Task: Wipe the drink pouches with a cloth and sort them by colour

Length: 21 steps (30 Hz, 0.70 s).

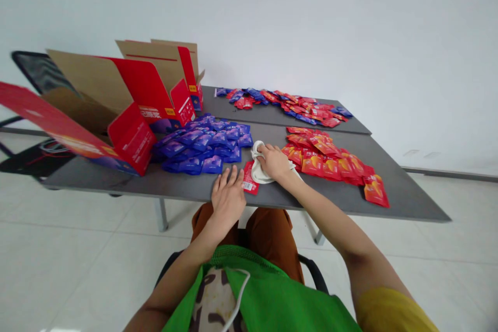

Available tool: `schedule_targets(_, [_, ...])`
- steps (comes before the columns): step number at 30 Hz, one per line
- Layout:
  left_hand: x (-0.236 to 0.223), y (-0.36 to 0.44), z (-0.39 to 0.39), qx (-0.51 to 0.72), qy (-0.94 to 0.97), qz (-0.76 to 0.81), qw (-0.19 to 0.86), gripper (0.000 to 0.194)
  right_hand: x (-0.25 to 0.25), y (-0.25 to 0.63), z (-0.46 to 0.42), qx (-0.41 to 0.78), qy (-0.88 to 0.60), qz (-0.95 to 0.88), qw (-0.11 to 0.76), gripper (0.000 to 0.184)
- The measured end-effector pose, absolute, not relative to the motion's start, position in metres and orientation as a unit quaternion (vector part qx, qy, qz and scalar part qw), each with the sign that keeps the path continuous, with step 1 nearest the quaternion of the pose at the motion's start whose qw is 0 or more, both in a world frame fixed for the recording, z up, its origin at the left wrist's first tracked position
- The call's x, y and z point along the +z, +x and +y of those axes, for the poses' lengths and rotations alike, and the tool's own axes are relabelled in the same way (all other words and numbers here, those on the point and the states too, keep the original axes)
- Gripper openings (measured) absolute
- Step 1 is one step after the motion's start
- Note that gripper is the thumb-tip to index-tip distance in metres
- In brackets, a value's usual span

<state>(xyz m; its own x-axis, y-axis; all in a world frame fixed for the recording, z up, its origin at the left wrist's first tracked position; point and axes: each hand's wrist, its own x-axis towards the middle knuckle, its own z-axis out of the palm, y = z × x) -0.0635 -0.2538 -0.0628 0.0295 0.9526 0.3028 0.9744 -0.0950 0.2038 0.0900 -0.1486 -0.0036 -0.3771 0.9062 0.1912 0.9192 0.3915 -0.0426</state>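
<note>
My right hand (275,162) is closed on a white cloth (261,174), pressing it against the grey tabletop (187,182). Partly under that cloth lies a red packet (249,180) with a barcode label facing up. My left hand (229,194) rests flat at the table's front edge, fingers stretched out, just left of the red packet and holding nothing. Beyond its fingertips is a heap of blue-purple packets (210,142). To the right of the cloth spreads a pile of red-orange packets (322,158), with a single red packet (375,190) at its right end.
Open red cardboard boxes stand on the left, the nearest box (132,140) with its flaps up and another box (190,70) behind. Along the back, mixed red and blue packets (288,104) lie by the wall. A black chair (42,70) is at far left.
</note>
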Motion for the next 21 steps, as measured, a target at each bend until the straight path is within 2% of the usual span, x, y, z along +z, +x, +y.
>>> schedule_targets(5, [-0.058,-0.059,-0.254,-0.179,-0.709,-0.682,0.040,0.049,-0.007,0.101,-0.182,0.043,-0.370,-0.916,0.148,0.020])
schedule_targets(8, [-0.054,-0.060,-0.255,-0.176,-0.724,-0.666,0.035,0.046,-0.019,0.096,-0.192,0.074,-0.348,-0.920,0.165,0.020])
schedule_targets(14, [-0.054,-0.063,-0.255,-0.160,-0.725,-0.669,0.031,0.047,-0.025,0.082,-0.173,0.093,-0.441,-0.884,0.124,0.024])
schedule_targets(21, [-0.058,-0.061,-0.252,-0.130,-0.725,-0.676,0.020,0.057,-0.005,0.082,-0.132,0.018,-0.603,-0.795,0.064,0.035])
